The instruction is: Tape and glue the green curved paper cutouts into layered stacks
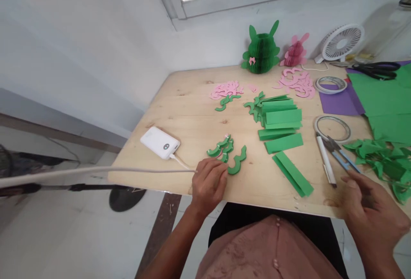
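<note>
My left hand point(208, 185) rests near the table's front edge with its fingers curled together; what lies beneath them is hidden. Right at its fingertips are a small pile of wavy green paper cutouts point(227, 147) and a single wavy green cutout point(237, 162). At the right, my right hand point(374, 210) hovers low over the table, fingers loosely bent and apart. Its fingertips are by the handle end of small blue-handled snips point(343, 159). A white pen point(325, 161) lies just left of the snips.
Folded green paper strips point(282, 118) lie mid-table, with pink cutouts point(226, 90) behind. A white power bank point(160, 142) trails a cable point(96, 170) across the left edge. Tape rolls point(330, 85), black scissors point(377, 70), green scraps point(382, 159) and a fan point(343, 43) occupy the right.
</note>
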Demonstrator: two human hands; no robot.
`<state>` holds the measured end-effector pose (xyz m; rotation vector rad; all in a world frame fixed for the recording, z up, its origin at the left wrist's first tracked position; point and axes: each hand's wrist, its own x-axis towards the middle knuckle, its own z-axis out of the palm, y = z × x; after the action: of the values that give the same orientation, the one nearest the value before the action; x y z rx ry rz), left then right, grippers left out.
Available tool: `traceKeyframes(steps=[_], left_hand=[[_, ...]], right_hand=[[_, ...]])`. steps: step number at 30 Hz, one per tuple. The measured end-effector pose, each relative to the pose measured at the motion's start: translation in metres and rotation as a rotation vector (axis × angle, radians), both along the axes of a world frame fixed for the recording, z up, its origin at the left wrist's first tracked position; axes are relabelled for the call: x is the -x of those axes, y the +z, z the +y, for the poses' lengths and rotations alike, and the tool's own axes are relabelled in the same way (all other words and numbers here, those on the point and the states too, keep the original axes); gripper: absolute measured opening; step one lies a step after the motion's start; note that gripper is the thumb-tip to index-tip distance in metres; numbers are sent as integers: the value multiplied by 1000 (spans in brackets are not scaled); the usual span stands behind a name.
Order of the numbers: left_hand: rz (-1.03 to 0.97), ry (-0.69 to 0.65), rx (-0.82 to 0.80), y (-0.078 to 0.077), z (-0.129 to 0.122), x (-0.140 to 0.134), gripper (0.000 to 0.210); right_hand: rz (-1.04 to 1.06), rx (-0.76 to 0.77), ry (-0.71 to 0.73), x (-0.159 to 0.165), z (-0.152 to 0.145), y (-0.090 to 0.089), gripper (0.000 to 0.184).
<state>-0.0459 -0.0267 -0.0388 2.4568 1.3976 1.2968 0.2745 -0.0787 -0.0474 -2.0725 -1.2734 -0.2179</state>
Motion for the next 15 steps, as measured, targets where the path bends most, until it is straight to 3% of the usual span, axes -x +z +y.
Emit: traceKeyframes(steps=[7,15], left_hand=[[-33,269,75,-5,-3,7,30],[49,286,222,-6,-6,6,54]], right_hand=[[37,62,-36,0,-2,-1,42],[-13,87,-79,0,2,0,43]])
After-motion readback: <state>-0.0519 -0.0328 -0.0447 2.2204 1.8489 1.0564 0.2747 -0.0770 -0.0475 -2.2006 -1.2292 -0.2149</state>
